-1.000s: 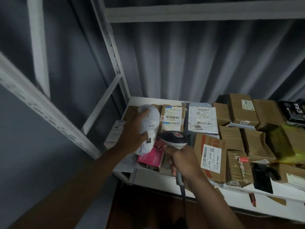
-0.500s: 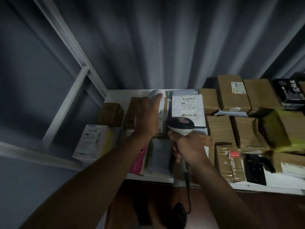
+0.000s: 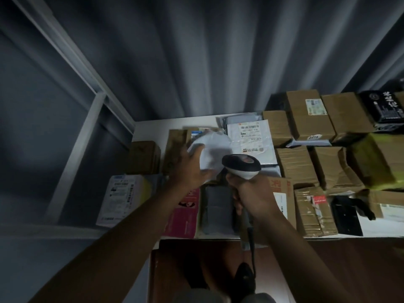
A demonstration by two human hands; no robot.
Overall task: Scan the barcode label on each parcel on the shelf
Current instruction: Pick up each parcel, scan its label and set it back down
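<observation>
**Holding the soft white parcel up for the scanner**

I see the left hand with its fingers curled around a crumpled white bag parcel, held just above the boxes at the back left of the shelf. The right hand is wrapped tight around the scanner, whose head sits right beside the bag. I can't spot a barcode on it, so I think I'm hunting for the label. Next, I'd turn the bag until the label faces the scanner.
</observation>
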